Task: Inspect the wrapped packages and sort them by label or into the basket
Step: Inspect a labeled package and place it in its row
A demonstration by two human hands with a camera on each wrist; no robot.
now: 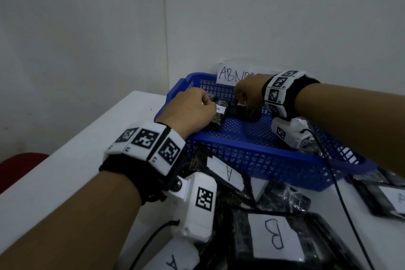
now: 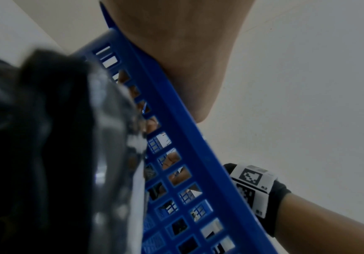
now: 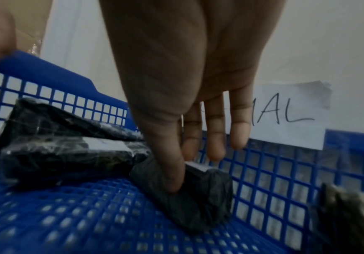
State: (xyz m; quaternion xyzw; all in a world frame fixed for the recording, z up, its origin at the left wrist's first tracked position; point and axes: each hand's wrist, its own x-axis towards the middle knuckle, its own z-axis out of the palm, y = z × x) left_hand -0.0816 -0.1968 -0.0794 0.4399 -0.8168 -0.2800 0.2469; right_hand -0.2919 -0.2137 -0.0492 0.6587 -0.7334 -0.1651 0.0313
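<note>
A small black package [image 3: 189,194] on the blue basket [image 1: 252,161] floor is pinched by the right hand [image 1: 248,94]; a label-A package [image 1: 217,116] inside is gripped by the left hand [image 1: 189,112]. The paper sign [image 1: 230,74] on the far wall is partly covered; labelled packages [image 1: 276,239] are piled on the desk [image 1: 65,160] before the basket

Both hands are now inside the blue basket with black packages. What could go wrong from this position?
The right hand pinches a small package with thumb and one finger only; it may slip. The left hand grips another package above the basket rim, so the wrist cable might snag.
</note>
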